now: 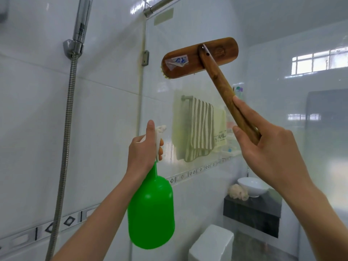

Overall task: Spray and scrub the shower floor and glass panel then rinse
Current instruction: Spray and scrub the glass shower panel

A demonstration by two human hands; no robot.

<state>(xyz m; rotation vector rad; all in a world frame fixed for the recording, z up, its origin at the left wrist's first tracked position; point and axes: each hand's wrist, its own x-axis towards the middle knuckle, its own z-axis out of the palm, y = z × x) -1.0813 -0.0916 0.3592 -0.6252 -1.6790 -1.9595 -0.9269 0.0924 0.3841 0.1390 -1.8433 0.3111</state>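
My left hand (144, 147) grips the white trigger head of a green spray bottle (150, 210), nozzle facing the glass panel (273, 113) ahead. My right hand (267, 146) holds the wooden handle of a scrub brush (199, 58). The brush's brown wooden head is raised high against the glass, bristles toward the panel, with a torn sticker on its back. The shower floor is out of view.
A chrome shower hose (66, 140) and holder hang on the white tiled wall at left. Through the glass I see towels on a rail (199, 129), a white basin (253, 186) on a dark counter and a toilet tank (211, 243).
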